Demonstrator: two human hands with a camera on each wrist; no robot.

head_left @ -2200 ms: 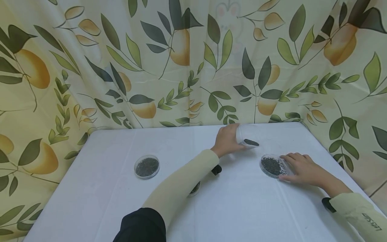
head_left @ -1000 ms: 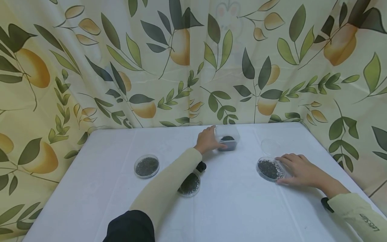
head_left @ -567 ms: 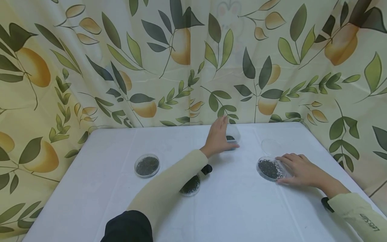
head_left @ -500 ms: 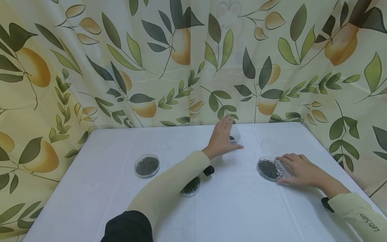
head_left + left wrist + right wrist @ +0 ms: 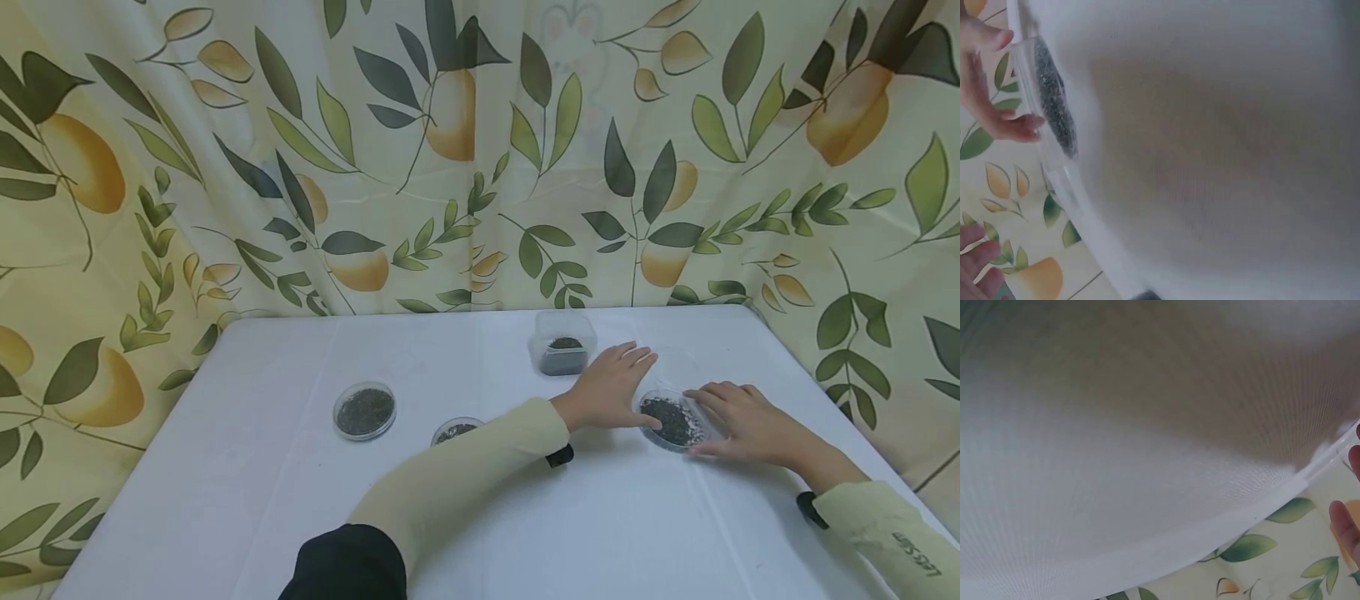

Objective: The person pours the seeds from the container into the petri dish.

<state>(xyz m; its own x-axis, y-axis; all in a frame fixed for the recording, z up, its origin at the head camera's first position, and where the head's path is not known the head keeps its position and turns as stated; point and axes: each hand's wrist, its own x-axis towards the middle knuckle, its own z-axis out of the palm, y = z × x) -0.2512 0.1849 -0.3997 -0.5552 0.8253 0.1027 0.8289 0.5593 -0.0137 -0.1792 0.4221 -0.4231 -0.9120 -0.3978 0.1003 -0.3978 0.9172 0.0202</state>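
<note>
My right hand [image 5: 746, 425] holds the right-hand petri dish [image 5: 671, 419] by its right rim, thumb at the front and fingers behind. Dark grains with whitish flecks fill it. From the other side my left hand [image 5: 611, 387] reaches over with fingers extended, its thumb at the dish's left rim. The left wrist view has the dish [image 5: 1057, 100] edge-on between the two hands. A clear plastic tub [image 5: 564, 343] with dark grains stands upright at the back, apart from my left hand. Only fingertips [image 5: 1344, 528] of the right hand show in the right wrist view.
A petri dish [image 5: 365, 412] of dark grains sits on the left of the white-covered table [image 5: 247, 500]. Another petri dish [image 5: 455, 428] is partly hidden by my left forearm. A faint clear disc [image 5: 672, 360] lies behind the right dish. A fruit-print curtain [image 5: 480, 167] hangs behind.
My left hand tilted the tub near the right dish, then set it upright at the back and let go. It has since moved right and forward to the dish. The right hand stayed there.
</note>
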